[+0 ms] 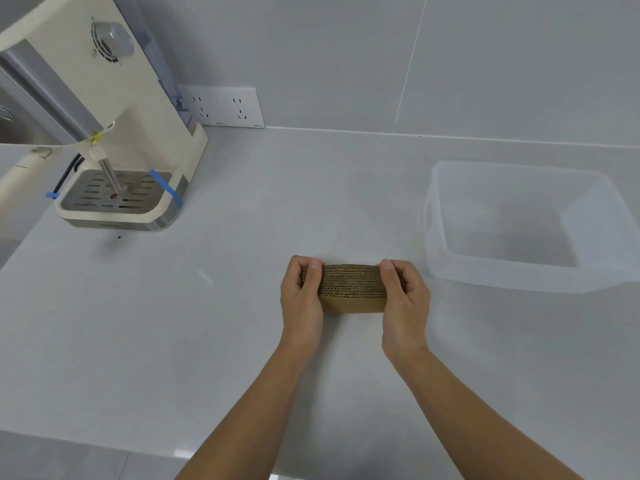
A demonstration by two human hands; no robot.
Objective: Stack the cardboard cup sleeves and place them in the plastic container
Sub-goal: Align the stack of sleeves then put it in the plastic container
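**Both hands clamp a stack of sleeves beside the open container**

Nearest the camera, two bare forearms reach forward over the pale grey countertop (145, 341). The left hand (302, 299) and the right hand (403, 303) close on the two ends of the stack of cardboard cup sleeves (352, 289), thumbs on the near face and fingers curled over the top edge. The flattened brown sleeves are pressed together on edge, their corrugated rims facing up in tight rows. Whether the stack's bottom edge rests on the countertop or is held just above it is hard to tell from this angle.

To the right of the stack and a little further back stands the plastic container (436, 237), translucent, rectangular and open at the top, near the right hand but not touching it; nothing shows inside it.

Well to the left of the stack and further back sits a cream coffee machine (152, 98) with a metal drip tray (114, 192) and strips of blue tape. Behind the stack, on the grey tiled wall, is a white double socket plate (221, 107).
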